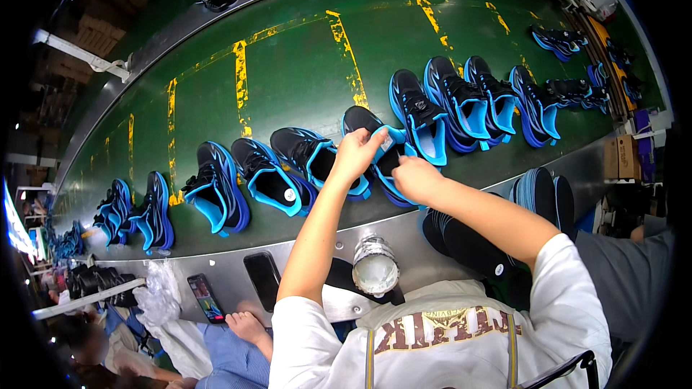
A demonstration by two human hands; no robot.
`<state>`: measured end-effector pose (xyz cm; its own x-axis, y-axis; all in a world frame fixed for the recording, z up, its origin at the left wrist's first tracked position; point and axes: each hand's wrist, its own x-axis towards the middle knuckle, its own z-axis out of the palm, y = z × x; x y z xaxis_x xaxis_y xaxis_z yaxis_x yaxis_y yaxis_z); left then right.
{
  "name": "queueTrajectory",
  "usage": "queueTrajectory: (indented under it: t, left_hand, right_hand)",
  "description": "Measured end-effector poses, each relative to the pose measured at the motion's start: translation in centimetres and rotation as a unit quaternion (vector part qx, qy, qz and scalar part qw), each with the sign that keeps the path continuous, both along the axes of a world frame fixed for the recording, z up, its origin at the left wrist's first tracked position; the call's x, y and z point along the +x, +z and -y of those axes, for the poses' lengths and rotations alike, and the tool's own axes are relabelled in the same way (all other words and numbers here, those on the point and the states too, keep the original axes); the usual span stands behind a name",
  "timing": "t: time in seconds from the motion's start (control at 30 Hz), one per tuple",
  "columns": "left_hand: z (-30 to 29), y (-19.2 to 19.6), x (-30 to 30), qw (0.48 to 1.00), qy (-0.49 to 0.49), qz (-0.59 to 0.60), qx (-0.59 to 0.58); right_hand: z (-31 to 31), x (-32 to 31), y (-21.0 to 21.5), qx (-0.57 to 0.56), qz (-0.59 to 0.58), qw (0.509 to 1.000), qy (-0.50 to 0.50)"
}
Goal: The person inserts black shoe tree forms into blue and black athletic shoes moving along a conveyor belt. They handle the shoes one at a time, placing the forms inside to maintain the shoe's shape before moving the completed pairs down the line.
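A black and blue sneaker (360, 119) lies on the green conveyor belt straight ahead of me, its toe pointing away. My left hand (355, 155) is closed in a pinch on its collar and tongue, where a pale label shows between the blue edges. My right hand (418, 179) is curled at the heel end of the same shoe, fingertips dipping into its opening and partly hidden. Close on the right lies another sneaker (412, 97) with a pale lining. To the left, a similar sneaker (295, 145) has a dark inside.
More sneakers (215, 173) line the belt (288, 72) both ways. On the near metal ledge stand a plastic-wrapped jar (375, 266), a phone (262, 279) and a second, lit phone (206, 297). Dark insoles (461, 245) are stacked right. Another person's hand (246, 325) rests lower left.
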<state>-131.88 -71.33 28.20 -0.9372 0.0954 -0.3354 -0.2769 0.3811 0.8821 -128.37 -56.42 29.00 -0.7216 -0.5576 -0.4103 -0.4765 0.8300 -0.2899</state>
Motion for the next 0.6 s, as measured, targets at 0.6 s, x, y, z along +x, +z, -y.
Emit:
queueTrajectory:
  t: [0.6]
  left_hand:
    - [-0.1, -1.9, 0.1, 0.999, -0.004, -0.025, 0.040]
  right_hand:
    - [1.9, -2.0, -3.7, 0.275, 0.070, 0.932, 0.228]
